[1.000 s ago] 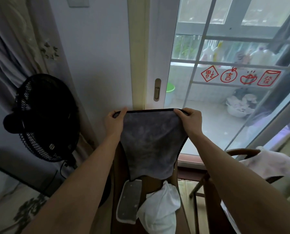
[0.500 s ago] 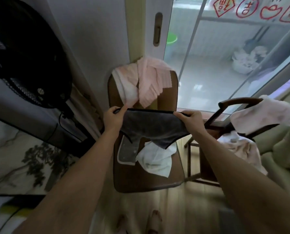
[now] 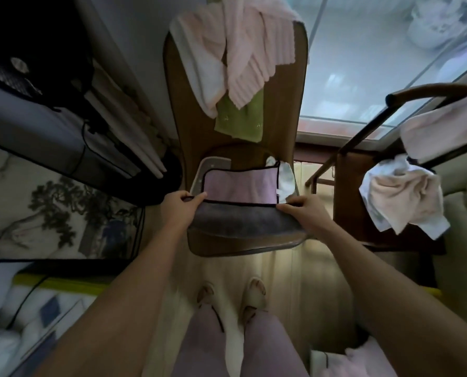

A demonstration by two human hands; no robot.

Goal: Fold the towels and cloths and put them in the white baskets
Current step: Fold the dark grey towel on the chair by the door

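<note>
Head view looks straight down at a wooden chair [image 3: 199,246] by the glass door, where a grey cloth [image 3: 243,221] lies half-folded on the seat, lilac side up. The left hand [image 3: 179,210] pinches its near-left corner; the right hand [image 3: 305,213] pinches the near-right. I'd say the folding is barely started: pink towels [image 3: 257,50] and a green cloth [image 3: 240,118] drape the backrest, and a crumpled towel [image 3: 398,197] hangs off a second chair [image 3: 349,213]. No white basket is clearly visible.

bare forearms [image 3: 134,284], lilac trousers [image 3: 227,346], pale slippers [image 3: 255,291]
</note>
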